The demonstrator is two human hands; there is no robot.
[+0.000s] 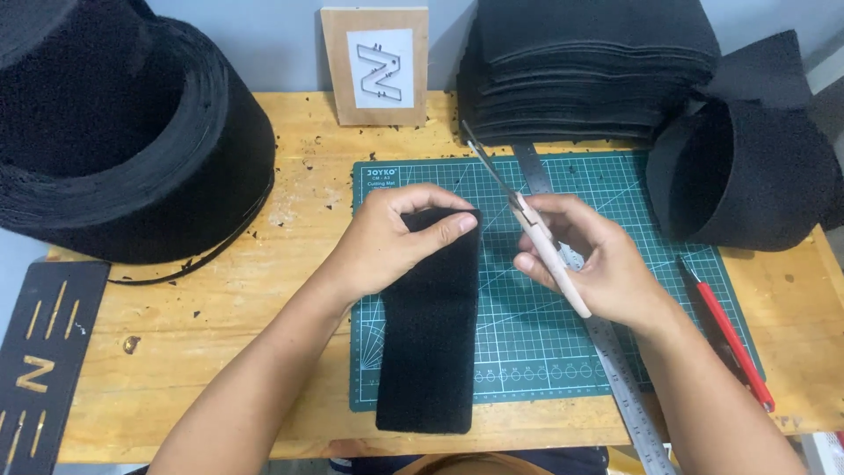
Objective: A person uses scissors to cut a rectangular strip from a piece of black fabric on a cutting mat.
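Surface: a wooden workbench (220,352) against a pale wall, strewn with black crumbs, with a green cutting mat (615,352) under both hands.
Left hand: the left hand (387,242) is curled closed over the top end of a black foam strip (428,352), thumb on top and fingers wrapped round the far edge, pinning it to the mat.
Foam strip: it lies flat and runs from under the left hand toward the person, its near end just past the mat's front edge.
Right hand: the right hand (598,264) is closed round the pale handle of a pair of scissors (527,220); the blades point up and away from the hand, nearly together, tips beyond the strip's top right corner.
Progress: the blades are not on the foam; the strip's edges look straight and whole, so no cut in it shows yet.
Under the right hand: a steel ruler (615,378) lies slantwise along the mat.
Right of the right hand: a red craft knife (730,339), and beyond it a curled roll of black foam (756,176).
Beyond the hands: a stack of black foam sheets (589,70) and a card with a letter outline (376,66).
Left of the left hand: a large coil of black foam (123,132).
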